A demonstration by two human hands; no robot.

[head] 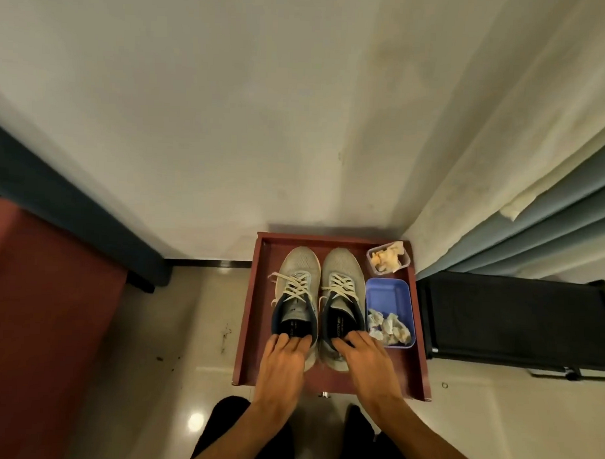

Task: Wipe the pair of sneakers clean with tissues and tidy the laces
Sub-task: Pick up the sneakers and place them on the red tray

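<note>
Two grey sneakers with white laces stand side by side, toes toward the wall, on a dark red wooden tray [419,336]. My left hand [284,357] grips the heel of the left sneaker [298,273], fingers curled over the collar. Over the heel of the right sneaker [344,268] my right hand [365,355] holds on the same way. A blue tub [388,294] to the right holds crumpled used tissues [388,326]. Behind it a clear tub [372,262] holds more tissues [387,256].
The tray sits on a pale tiled floor against a white wall. A red bed with dark blue frame [52,289] is at the left. A black rack [514,319] and blue-grey curtains [534,220] stand at the right. My dark-trousered knees [225,429] are below.
</note>
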